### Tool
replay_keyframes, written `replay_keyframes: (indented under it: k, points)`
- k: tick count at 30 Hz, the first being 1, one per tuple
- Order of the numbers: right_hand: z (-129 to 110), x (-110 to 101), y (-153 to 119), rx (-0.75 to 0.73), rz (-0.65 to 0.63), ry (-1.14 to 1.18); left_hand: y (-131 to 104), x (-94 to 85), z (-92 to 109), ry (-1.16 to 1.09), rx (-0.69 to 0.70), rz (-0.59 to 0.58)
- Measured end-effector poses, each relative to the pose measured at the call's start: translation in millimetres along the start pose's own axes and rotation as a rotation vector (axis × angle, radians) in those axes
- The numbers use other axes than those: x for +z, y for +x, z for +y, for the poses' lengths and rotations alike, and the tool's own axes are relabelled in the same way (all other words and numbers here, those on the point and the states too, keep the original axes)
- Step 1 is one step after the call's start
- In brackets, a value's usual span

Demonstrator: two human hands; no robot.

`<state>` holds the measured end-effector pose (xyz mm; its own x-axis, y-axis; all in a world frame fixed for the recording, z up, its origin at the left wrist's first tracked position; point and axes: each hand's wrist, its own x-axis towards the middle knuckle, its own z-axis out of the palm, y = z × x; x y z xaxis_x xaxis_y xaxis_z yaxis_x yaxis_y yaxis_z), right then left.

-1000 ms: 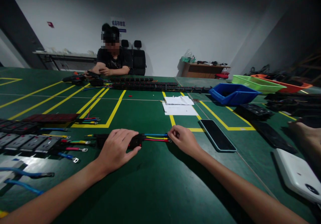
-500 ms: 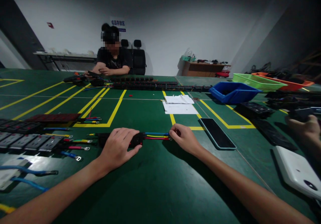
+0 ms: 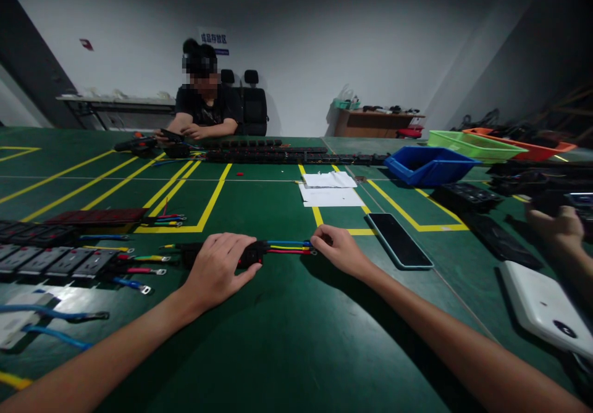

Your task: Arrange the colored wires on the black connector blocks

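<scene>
My left hand (image 3: 222, 265) is wrapped over a black socket module (image 3: 254, 255) lying on the green table, with its thumb along the near side. Blue, yellow and red wires (image 3: 287, 247) run from the module's right end and finish in metal ring terminals. At those ends, my right hand (image 3: 336, 247) pinches the wires between curled fingers; the red wire's terminal (image 3: 314, 252) shows just below the fingertips. A short yellow-green wire (image 3: 169, 246) sticks out on the module's left side.
To the left lie grey socket strips (image 3: 60, 263) with lugged wires. A phone (image 3: 399, 241) is right of my right hand, beyond it a white device (image 3: 544, 308) and another person's hand (image 3: 558, 225). Farther back are papers (image 3: 331, 197), a blue bin (image 3: 428, 167) and a seated person (image 3: 206, 107).
The whole view has shifted slightly. Both hands keep their hold on the module and its wires, with hardly any movement.
</scene>
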<state>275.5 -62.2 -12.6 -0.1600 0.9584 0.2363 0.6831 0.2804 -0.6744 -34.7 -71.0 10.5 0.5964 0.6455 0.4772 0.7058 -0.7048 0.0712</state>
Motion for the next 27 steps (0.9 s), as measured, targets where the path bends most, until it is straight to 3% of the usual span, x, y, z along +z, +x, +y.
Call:
replay_keyframes:
  k: [11,27]
  points:
    - [3,-1,2,0.029,-0.058,-0.067,-1,1.1,-2,0.013,0.014,0.006]
    - [12,-1,5,0.037,-0.062,0.122,0,-0.6,-2,0.013,0.021,0.002]
